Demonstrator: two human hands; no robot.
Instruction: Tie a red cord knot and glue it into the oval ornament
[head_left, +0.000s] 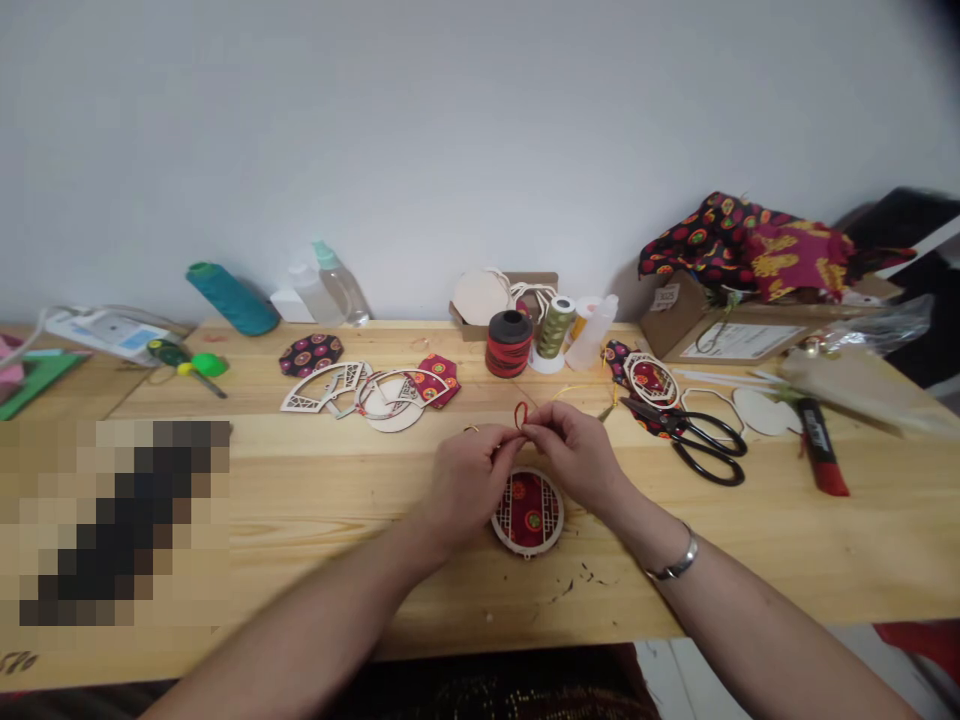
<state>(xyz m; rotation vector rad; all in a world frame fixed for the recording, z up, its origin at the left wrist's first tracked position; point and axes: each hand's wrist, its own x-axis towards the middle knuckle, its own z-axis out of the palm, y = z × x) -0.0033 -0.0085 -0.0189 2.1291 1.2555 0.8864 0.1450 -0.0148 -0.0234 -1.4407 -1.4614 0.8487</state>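
My left hand (471, 478) and my right hand (579, 452) meet above the middle of the wooden table (300, 500). Both pinch a thin red cord (520, 414) that forms a small loop between the fingertips. Just below the hands lies a round ornament (528, 512) with a pale wooden lattice frame over red patterned fabric. The cord seems to run down to the ornament, but my fingers hide the join. A silver bracelet (679, 562) sits on my right wrist.
Black scissors (701, 436) lie to the right by another fabric ornament (646, 382). Thread spools (508, 342) and plastic bottles (592, 332) stand behind. Wooden cut-outs (352, 392) lie at left centre. A cardboard box (720, 330) with patterned cloth stands far right. A red-handled tool (821, 448) lies nearby.
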